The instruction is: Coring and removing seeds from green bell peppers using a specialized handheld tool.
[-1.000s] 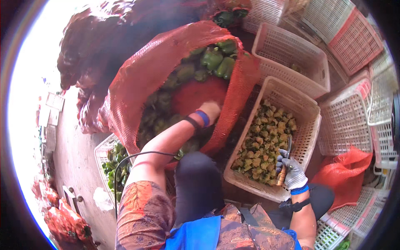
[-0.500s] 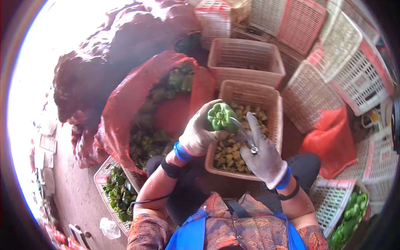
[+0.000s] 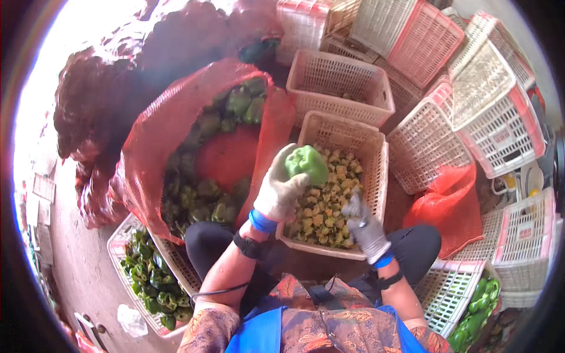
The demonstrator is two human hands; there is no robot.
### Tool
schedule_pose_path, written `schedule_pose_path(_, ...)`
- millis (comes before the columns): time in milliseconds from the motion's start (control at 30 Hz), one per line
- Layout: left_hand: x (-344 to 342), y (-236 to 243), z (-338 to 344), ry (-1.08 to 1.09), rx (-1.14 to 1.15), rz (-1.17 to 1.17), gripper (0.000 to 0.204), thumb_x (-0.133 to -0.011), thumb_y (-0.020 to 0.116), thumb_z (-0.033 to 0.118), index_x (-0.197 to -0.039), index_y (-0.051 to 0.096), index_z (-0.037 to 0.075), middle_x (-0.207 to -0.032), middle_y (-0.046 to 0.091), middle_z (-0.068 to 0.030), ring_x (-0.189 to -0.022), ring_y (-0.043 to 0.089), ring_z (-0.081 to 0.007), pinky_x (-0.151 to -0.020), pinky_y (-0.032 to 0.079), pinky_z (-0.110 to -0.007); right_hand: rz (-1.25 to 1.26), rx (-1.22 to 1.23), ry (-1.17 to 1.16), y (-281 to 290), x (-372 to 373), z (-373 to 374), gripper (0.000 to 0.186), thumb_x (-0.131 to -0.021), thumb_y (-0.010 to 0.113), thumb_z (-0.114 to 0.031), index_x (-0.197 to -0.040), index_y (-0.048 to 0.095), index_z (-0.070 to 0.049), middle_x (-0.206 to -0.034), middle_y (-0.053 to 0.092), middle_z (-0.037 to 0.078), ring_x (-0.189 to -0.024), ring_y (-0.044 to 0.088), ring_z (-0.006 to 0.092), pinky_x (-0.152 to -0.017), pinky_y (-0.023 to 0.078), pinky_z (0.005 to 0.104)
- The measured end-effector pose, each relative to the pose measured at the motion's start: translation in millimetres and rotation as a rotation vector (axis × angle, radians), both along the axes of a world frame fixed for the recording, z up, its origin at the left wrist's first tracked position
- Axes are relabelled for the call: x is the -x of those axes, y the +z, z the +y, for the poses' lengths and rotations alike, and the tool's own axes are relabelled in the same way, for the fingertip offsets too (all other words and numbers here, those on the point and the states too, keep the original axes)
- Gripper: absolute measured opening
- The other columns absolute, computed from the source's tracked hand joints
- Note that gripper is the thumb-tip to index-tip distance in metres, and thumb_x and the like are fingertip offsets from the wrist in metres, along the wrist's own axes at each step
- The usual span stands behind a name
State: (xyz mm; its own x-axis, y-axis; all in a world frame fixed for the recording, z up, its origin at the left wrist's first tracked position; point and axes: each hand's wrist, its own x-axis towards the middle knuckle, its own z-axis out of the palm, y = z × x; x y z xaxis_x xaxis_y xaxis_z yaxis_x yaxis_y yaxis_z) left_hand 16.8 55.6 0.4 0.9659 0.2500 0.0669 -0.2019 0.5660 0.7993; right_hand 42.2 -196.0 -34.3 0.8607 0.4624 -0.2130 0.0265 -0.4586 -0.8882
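My left hand (image 3: 279, 191), in a pale glove, is closed around a green bell pepper (image 3: 308, 165) above the left side of a crate. My right hand (image 3: 366, 228), also gloved, is curled over the crate's right edge, below and right of the pepper and apart from it. A small metal knife (image 3: 362, 223) is in its grip; the blade is hardly visible, blurred by motion. Beneath the hands, the pinkish crate (image 3: 381, 188) holds many pale yellow-green pepper cores (image 3: 325, 213).
An open red mesh sack (image 3: 147, 138) of green peppers stands at my left. Crates of peppers flank me: one lower left (image 3: 118, 250), one lower right (image 3: 450, 282). Another crate (image 3: 341, 97) stands ahead, stacked crates (image 3: 500, 123) and a red sack (image 3: 447, 215) at right.
My right hand has drawn the knife away from the pepper, down and toward me. The pepper has tilted in my left hand. The whole view has shifted slightly.
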Motion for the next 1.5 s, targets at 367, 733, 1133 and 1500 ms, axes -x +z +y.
schedule_pose_path(367,14,-18,-22,-0.174,-0.363,0.338,0.053,-0.089,0.066,0.037,-0.124,0.047,0.002,-0.109,0.059,-0.0099,-0.103,0.055,-0.0149,-0.087,0.048,-0.031,-0.451,-0.131,0.462,64,-42,78,0.068,-0.069,0.085,-0.017,-0.127,0.051,-0.011,-0.118,0.059,0.014,-0.108,0.061,0.0322,-0.091,0.05,0.038)
schedule_pose_path(733,19,-18,-24,-0.451,0.079,0.105,0.074,-0.086,0.071,0.039,-0.143,0.039,0.003,-0.126,0.056,-0.0065,-0.109,0.058,-0.0158,-0.085,0.052,-0.031,-0.44,-0.316,0.456,43,-39,52,0.066,-0.065,0.088,-0.013,-0.122,0.053,-0.01,-0.116,0.057,0.009,-0.111,0.057,0.0255,-0.101,0.042,0.0372)
schedule_pose_path(1133,31,-19,-19,-0.662,0.611,-0.062,0.062,-0.083,0.068,0.022,-0.137,0.045,0.006,-0.125,0.057,-0.0153,-0.109,0.06,-0.0272,-0.079,0.054,-0.041,0.516,-1.372,0.019,30,-19,8,0.059,-0.081,0.076,-0.024,-0.132,0.05,-0.012,-0.126,0.054,0.005,-0.075,0.055,0.0109,-0.058,0.047,0.0224)
schedule_pose_path(1500,16,-49,-36,-0.579,0.456,0.381,0.034,-0.091,0.066,0.03,-0.117,0.061,0.009,-0.099,0.067,-0.0027,-0.084,0.065,-0.0165,-0.075,0.054,-0.033,0.172,-0.532,0.119,19,-21,56,0.073,-0.079,0.081,-0.018,-0.141,0.045,-0.007,-0.125,0.059,0.002,-0.105,0.056,0.0105,-0.091,0.047,0.0259)
